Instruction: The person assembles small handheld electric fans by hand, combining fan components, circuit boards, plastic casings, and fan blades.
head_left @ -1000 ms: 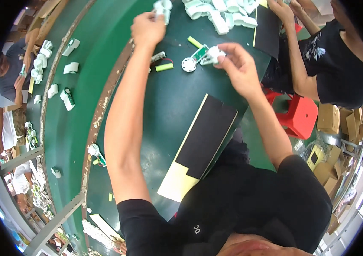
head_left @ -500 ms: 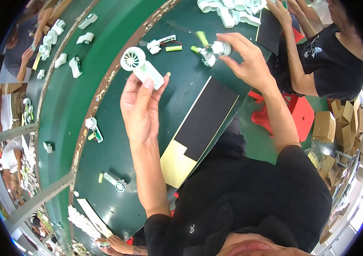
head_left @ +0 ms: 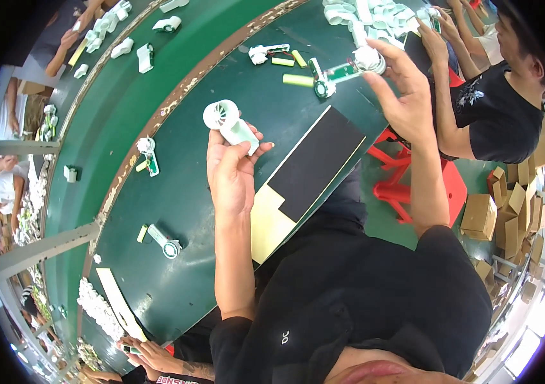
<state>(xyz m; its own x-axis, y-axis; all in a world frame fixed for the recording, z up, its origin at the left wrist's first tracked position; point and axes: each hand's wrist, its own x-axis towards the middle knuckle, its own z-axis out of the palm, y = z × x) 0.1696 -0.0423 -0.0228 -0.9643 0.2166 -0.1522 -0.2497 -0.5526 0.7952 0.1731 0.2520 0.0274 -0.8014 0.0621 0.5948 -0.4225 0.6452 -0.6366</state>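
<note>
In my left hand (head_left: 231, 176) is a white fan housing (head_left: 241, 134), its round slatted head tilted up and its handle between thumb and fingers. My right hand (head_left: 408, 102) grips a round white fan motor (head_left: 368, 61) by thumb and fingers. From the motor a green circuit board (head_left: 343, 72) runs left to another small white fan part (head_left: 323, 87) near the table top. Beside that part lies a yellow-green battery (head_left: 298, 80). Further left sits another fan inner assembly (head_left: 261, 54) with wires, close to smaller batteries (head_left: 282, 62).
A black mat (head_left: 323, 163) with yellow board lies on the green table before me. White housings (head_left: 381, 22) pile up at the far right. Two fan assemblies (head_left: 165, 242) (head_left: 149, 157) rest at left. A conveyor belt (head_left: 109, 115) runs beyond. A co-worker (head_left: 496, 115) sits at right.
My right hand has moved right, drawing the motor and its board away from the battery beside it. The housing in my left hand has turned slightly. The whole view has shifted.
</note>
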